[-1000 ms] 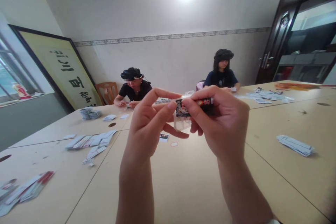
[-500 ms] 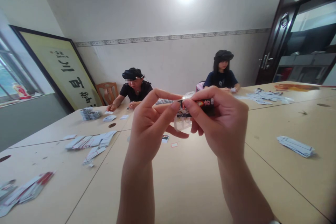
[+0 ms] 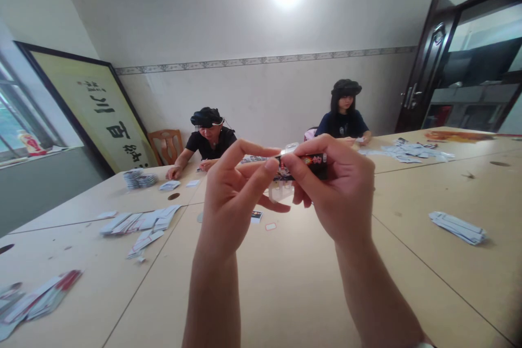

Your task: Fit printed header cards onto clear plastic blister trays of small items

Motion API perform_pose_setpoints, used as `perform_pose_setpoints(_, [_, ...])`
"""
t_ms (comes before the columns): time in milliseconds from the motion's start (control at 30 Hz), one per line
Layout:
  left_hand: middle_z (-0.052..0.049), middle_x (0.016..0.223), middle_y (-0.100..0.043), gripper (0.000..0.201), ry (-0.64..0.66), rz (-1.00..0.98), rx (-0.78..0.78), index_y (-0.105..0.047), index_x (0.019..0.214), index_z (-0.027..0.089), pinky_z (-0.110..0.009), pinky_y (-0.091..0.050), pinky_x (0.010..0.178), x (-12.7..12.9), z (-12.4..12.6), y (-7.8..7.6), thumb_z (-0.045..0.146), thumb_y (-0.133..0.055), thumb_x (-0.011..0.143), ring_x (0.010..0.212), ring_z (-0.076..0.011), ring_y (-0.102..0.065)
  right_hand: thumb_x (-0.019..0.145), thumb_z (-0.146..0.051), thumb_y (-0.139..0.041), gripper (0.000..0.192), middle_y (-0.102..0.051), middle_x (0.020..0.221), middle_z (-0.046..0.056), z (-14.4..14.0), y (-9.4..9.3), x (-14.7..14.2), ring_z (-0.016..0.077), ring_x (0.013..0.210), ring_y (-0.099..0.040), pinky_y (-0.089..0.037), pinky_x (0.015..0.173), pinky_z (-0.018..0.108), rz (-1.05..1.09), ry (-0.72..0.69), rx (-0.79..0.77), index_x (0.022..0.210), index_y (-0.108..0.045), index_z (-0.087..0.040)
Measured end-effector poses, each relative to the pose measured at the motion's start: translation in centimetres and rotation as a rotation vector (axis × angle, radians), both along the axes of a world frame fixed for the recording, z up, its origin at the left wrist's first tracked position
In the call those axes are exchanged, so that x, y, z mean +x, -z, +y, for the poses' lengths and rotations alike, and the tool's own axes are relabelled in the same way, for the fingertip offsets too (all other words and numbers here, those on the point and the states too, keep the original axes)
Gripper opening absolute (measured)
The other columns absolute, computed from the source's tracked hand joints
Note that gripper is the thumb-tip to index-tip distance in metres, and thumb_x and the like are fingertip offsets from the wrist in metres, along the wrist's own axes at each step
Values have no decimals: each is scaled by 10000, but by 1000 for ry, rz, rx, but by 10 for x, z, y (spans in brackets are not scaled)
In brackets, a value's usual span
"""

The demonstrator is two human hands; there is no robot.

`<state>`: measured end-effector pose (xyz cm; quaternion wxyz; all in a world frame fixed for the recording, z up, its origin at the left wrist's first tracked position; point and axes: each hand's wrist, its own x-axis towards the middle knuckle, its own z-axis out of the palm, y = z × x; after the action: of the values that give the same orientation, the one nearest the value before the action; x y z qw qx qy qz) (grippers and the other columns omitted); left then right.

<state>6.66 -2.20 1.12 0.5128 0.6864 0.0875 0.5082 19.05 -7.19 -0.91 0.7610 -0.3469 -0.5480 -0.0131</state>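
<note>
Held up above the table, a small black strip with coloured printing [image 3: 319, 167] spans the gap between my two hands. My left hand [image 3: 230, 204] pinches its left end between thumb and forefinger. The thumb and fingers of my right hand [image 3: 342, 190] are closed on its right part. Behind the strip is a clear plastic piece, perhaps a small case [image 3: 279, 192], partly hidden by my fingers. On the table beyond them lie a small dark-and-white card [image 3: 256, 216] and a small white card with a reddish border [image 3: 271, 226].
Flat white packets lie left [image 3: 141, 222], at the near left [image 3: 41, 299] and right [image 3: 459, 227]. Two people sit across the table [image 3: 285, 283], near stacked packs [image 3: 134, 178] and a loose packet pile [image 3: 410, 150]. An open door [image 3: 424, 65] stands at the far right.
My right hand has shifted slightly left along with the strip, and my left hand stays nearly in place. The left co-worker's hand is now over the small packets in front of them.
</note>
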Motion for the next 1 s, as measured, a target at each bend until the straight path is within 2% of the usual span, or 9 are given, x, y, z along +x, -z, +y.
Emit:
perform_pose_setpoints(133, [24, 701, -716, 128, -27, 23, 32, -620, 905, 212, -289, -659, 482, 0, 1, 1, 309, -704, 898, 607, -171, -723, 875, -219, -731, 145, -563, 537, -74, 1, 0, 0, 68, 400, -541, -438, 345, 165, 2, 1, -15, 754, -652, -206])
perform_pose_setpoints(267, [37, 653, -697, 155, -38, 34, 96, -625, 911, 211, -286, -663, 483, 0, 7, 2, 337, -715, 901, 579, -164, -716, 869, -240, -736, 151, -566, 545, -69, 5, 0, 2, 71, 400, -546, -436, 345, 170, 8, 2, -28, 753, -647, -202])
perform_pose_setpoints(433, [18, 705, -730, 170, -187, 28, 131, -621, 887, 203, -247, -648, 474, 2, 0, 2, 340, -720, 901, 592, -166, -727, 855, -282, -761, 160, -575, 531, -68, 8, 0, 4, 81, 401, -560, -452, 356, 175, 20, -31, -52, 767, -657, -197])
perform_pose_setpoints(533, [4, 750, -747, 160, -234, 15, 146, -623, 883, 203, -241, -642, 475, 2, -3, 3, 334, -711, 909, 614, -173, -736, 848, -305, -769, 171, -600, 552, -61, 9, 0, 6, 82, 418, -567, -464, 361, 174, 24, -56, -68, 770, -664, -195])
perform_pose_setpoints(700, [11, 724, -718, 174, -289, 51, 262, -642, 909, 204, -202, -626, 496, 0, 6, 6, 360, -718, 901, 650, -155, -725, 819, -357, -798, 201, -643, 620, -47, 12, -1, 9, 75, 430, -563, -477, 372, 177, 19, -44, -126, 794, -685, -193])
perform_pose_setpoints(800, [7, 710, -692, 176, -308, 81, 285, -648, 922, 205, -189, -617, 511, 0, 12, 8, 372, -701, 910, 684, -155, -717, 855, -394, -761, 223, -665, 639, -32, 14, -1, 12, 78, 433, -567, -482, 386, 186, -11, -36, -173, 810, -692, -186])
perform_pose_setpoints(1000, [25, 613, -605, 184, -329, 100, 288, -642, 922, 216, -172, -585, 486, 2, 14, 9, 395, -686, 915, 600, -131, -640, 939, -429, -659, 275, -668, 630, -24, 15, 1, 14, 74, 432, -577, -438, 410, 189, -78, 89, -136, 815, -699, -188])
